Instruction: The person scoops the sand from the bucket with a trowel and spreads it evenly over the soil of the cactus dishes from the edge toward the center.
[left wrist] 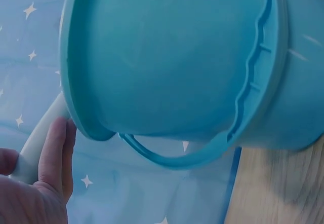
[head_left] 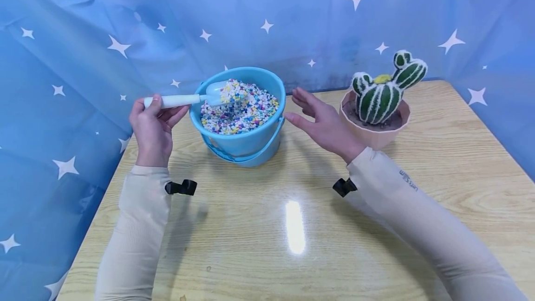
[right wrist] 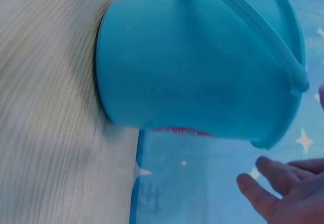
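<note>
A blue curtain (head_left: 67, 120) with white stars hangs at the left and runs along the back. In front of it, a pale sleeve (head_left: 140, 226) with a black strap (head_left: 181, 187) at the wrist leads up to the person's left hand (head_left: 152, 127). This hand grips the light handle of a scoop (head_left: 177, 100), thumb on top and fingers bent beneath it. The scoop lies almost level, its pale blade reaching over the rim into a blue bucket (head_left: 252, 142), with some white and yellow pebbles on its tip. More pebbles (head_left: 255, 115) in white, yellow, blue and purple lie in the bucket, which stands upright near the back edge of a wooden table (head_left: 251, 226). The bucket's carrying handle (left wrist: 177, 162) hangs down over its front. Just right of the bucket is the person's right hand (head_left: 323, 122), holding nothing, its fingers stretched toward the rim; whether the thumb touches the bucket cannot be told. Behind that hand stands a pink pot (head_left: 372, 136) bearing a green cactus (head_left: 380, 101) with a yellow top. The other pale sleeve (head_left: 418, 226) crosses the table to the lower right.
</note>
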